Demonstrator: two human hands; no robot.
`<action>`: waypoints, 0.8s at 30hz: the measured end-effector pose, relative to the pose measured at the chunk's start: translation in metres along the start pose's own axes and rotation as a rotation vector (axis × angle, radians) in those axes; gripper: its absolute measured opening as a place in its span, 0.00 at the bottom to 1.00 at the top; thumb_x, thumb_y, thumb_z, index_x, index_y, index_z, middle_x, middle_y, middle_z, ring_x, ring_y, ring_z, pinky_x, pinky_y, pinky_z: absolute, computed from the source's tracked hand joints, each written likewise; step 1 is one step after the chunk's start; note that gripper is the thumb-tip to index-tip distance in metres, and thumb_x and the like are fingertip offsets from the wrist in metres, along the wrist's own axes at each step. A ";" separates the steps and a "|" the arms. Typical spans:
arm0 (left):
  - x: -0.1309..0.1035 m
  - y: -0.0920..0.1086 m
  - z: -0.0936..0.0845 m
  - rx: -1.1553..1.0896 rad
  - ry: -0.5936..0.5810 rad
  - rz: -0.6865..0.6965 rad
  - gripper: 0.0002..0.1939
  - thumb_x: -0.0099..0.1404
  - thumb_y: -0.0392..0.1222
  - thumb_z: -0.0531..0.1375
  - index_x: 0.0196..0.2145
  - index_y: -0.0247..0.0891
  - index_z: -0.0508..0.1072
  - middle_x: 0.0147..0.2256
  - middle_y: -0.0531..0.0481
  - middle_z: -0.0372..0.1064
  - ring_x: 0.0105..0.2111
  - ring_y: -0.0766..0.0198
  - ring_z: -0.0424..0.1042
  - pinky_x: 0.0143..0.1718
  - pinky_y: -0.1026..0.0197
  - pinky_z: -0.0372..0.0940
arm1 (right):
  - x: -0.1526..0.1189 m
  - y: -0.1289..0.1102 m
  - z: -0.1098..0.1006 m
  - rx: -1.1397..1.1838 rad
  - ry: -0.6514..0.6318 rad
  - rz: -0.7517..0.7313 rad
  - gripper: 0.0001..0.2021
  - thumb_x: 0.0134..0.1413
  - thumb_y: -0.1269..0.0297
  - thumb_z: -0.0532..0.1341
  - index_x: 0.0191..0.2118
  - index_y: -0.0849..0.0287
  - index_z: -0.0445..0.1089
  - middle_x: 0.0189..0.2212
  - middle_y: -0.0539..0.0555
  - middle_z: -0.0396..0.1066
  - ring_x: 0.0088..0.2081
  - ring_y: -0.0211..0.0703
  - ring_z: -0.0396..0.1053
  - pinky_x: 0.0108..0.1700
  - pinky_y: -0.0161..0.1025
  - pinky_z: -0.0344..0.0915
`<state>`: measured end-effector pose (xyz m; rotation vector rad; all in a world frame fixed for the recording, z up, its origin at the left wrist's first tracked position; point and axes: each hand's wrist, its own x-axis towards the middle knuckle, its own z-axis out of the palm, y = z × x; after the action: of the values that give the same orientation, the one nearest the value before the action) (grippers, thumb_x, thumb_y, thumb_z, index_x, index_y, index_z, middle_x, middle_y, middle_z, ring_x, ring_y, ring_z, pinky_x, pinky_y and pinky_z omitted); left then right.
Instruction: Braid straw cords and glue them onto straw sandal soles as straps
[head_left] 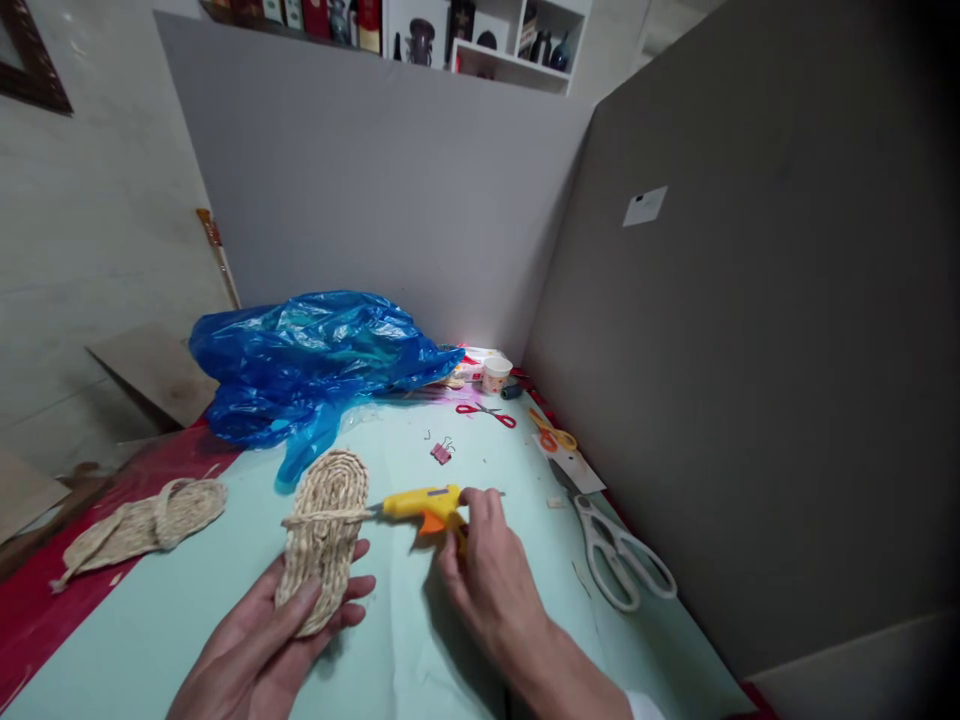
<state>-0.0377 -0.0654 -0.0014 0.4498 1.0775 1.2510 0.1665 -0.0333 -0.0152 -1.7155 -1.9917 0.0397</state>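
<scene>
A woven straw slipper sole [326,560] with a braided strand across its upper part rests in my left hand [281,625], thumb on top and fingers beneath. My right hand [487,570] grips a yellow hot glue gun [421,502] with an orange trigger. Its nozzle points left and meets, or comes very close to, the right end of the strand; I cannot tell which. Off to the left lies another straw slipper [169,512] with a strap over it.
A blue plastic bag [322,350] fills the back left. Behind my hands are a pink binder clip [442,452], red-handled scissors [487,412] and a paper cup [496,375]. White-handled scissors [619,555] and orange-handled scissors [553,432] lie along the right. Grey panels [390,180] enclose the table.
</scene>
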 end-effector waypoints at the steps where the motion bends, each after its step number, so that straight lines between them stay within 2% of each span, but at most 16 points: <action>1: 0.000 0.000 -0.002 0.001 0.008 0.010 0.27 0.46 0.43 0.72 0.46 0.39 0.75 0.47 0.44 0.77 0.43 0.49 0.77 0.37 0.62 0.75 | -0.002 -0.008 0.004 0.018 -0.014 -0.035 0.11 0.58 0.73 0.52 0.47 0.59 0.56 0.38 0.56 0.63 0.32 0.43 0.67 0.32 0.39 0.66; 5: -0.001 0.000 -0.003 -0.026 -0.025 0.009 0.36 0.49 0.44 0.71 0.55 0.37 0.68 0.41 0.42 0.79 0.39 0.52 0.79 0.36 0.64 0.75 | 0.013 -0.041 0.026 0.034 -0.083 -0.117 0.11 0.54 0.74 0.54 0.45 0.62 0.59 0.39 0.59 0.64 0.33 0.47 0.67 0.32 0.42 0.67; 7: -0.003 0.002 0.000 -0.040 -0.039 0.010 0.41 0.51 0.43 0.71 0.61 0.40 0.62 0.44 0.44 0.79 0.40 0.52 0.78 0.38 0.63 0.75 | 0.028 -0.053 0.033 0.036 -0.105 -0.157 0.12 0.54 0.73 0.55 0.45 0.64 0.61 0.40 0.61 0.66 0.35 0.49 0.68 0.34 0.44 0.68; 9: -0.004 0.006 0.003 -0.044 -0.040 0.015 0.44 0.52 0.43 0.70 0.64 0.44 0.57 0.47 0.47 0.77 0.43 0.52 0.78 0.39 0.63 0.75 | 0.044 -0.055 0.032 0.047 -0.139 -0.241 0.12 0.55 0.69 0.58 0.46 0.64 0.64 0.41 0.61 0.68 0.40 0.51 0.68 0.39 0.45 0.69; 11: -0.005 0.011 0.004 -0.032 -0.046 0.017 0.43 0.53 0.43 0.69 0.64 0.45 0.57 0.50 0.48 0.76 0.46 0.52 0.76 0.41 0.64 0.75 | 0.059 -0.041 0.023 0.065 -0.171 -0.332 0.12 0.58 0.68 0.58 0.47 0.59 0.66 0.43 0.58 0.71 0.44 0.47 0.68 0.45 0.43 0.68; 13: -0.005 0.017 0.002 0.007 -0.037 0.024 0.39 0.55 0.44 0.69 0.62 0.42 0.60 0.50 0.46 0.76 0.48 0.53 0.75 0.42 0.66 0.74 | 0.072 -0.011 0.009 0.074 -0.171 -0.344 0.14 0.64 0.68 0.53 0.54 0.58 0.64 0.50 0.57 0.70 0.51 0.41 0.67 0.54 0.39 0.64; 15: -0.004 0.022 -0.001 0.046 -0.031 0.024 0.36 0.56 0.46 0.68 0.60 0.40 0.63 0.49 0.45 0.76 0.48 0.54 0.75 0.42 0.66 0.73 | 0.083 0.028 -0.002 0.047 -0.140 -0.258 0.20 0.69 0.67 0.43 0.61 0.67 0.58 0.60 0.67 0.61 0.61 0.47 0.58 0.62 0.48 0.56; 16: -0.004 0.023 -0.003 0.060 -0.031 0.017 0.35 0.56 0.46 0.68 0.60 0.39 0.63 0.49 0.44 0.76 0.48 0.54 0.75 0.42 0.66 0.73 | 0.086 0.047 -0.006 0.027 -0.158 -0.232 0.22 0.69 0.66 0.43 0.62 0.71 0.57 0.63 0.71 0.56 0.64 0.51 0.54 0.64 0.53 0.52; 18: -0.004 0.024 -0.005 0.070 -0.044 -0.004 0.34 0.57 0.46 0.68 0.59 0.38 0.64 0.48 0.44 0.76 0.45 0.55 0.76 0.42 0.65 0.73 | 0.084 0.077 -0.009 -0.004 -0.245 -0.230 0.23 0.67 0.64 0.49 0.61 0.74 0.60 0.63 0.73 0.56 0.66 0.57 0.51 0.65 0.58 0.49; 21: -0.004 0.024 -0.002 0.057 -0.056 -0.008 0.32 0.58 0.46 0.67 0.57 0.35 0.65 0.45 0.42 0.78 0.42 0.56 0.77 0.41 0.64 0.72 | 0.054 0.089 -0.013 -0.022 -0.354 -0.272 0.28 0.66 0.58 0.52 0.65 0.71 0.56 0.65 0.68 0.53 0.67 0.53 0.48 0.66 0.54 0.47; 24: -0.004 0.024 0.003 0.048 -0.058 0.001 0.30 0.58 0.46 0.67 0.56 0.35 0.66 0.44 0.42 0.78 0.41 0.57 0.77 0.41 0.64 0.71 | 0.001 0.077 -0.021 -0.006 -0.413 -0.308 0.28 0.67 0.52 0.48 0.67 0.61 0.52 0.67 0.58 0.49 0.67 0.47 0.47 0.67 0.51 0.49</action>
<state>-0.0483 -0.0607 0.0205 0.5202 1.0595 1.2085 0.2452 -0.0231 -0.0232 -1.4714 -2.5380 0.3029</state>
